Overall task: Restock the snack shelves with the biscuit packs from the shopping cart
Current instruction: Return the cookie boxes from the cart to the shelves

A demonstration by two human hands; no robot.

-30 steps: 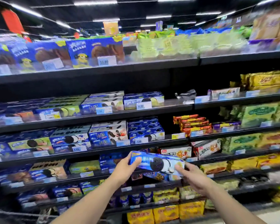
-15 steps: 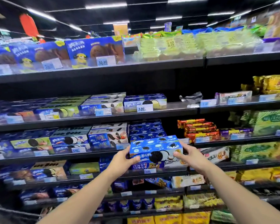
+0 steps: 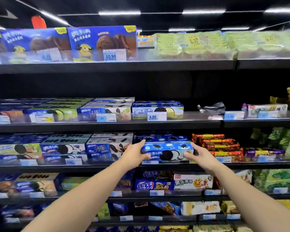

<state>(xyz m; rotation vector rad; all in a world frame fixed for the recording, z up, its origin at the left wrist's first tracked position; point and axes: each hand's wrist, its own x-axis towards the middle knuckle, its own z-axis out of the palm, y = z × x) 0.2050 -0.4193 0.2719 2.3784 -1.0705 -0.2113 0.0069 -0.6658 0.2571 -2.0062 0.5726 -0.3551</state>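
A blue biscuit box printed with black sandwich cookies sits at the front of the third shelf, in front of more blue boxes of the same kind. My left hand grips its left end, fingers over the top edge and thumb on the front. My right hand grips the right end the same way. Both forearms reach up from the bottom of the view. The shopping cart is out of view.
White-and-blue biscuit boxes stand just left of the held box and red-orange packs just right. The shelf above carries more blue boxes and a 6.80 price tag. Lower shelves hold cookie packs.
Both hands have lifted the blue box from below the shelf edge up and forward onto the third shelf, into the gap in front of the matching boxes.
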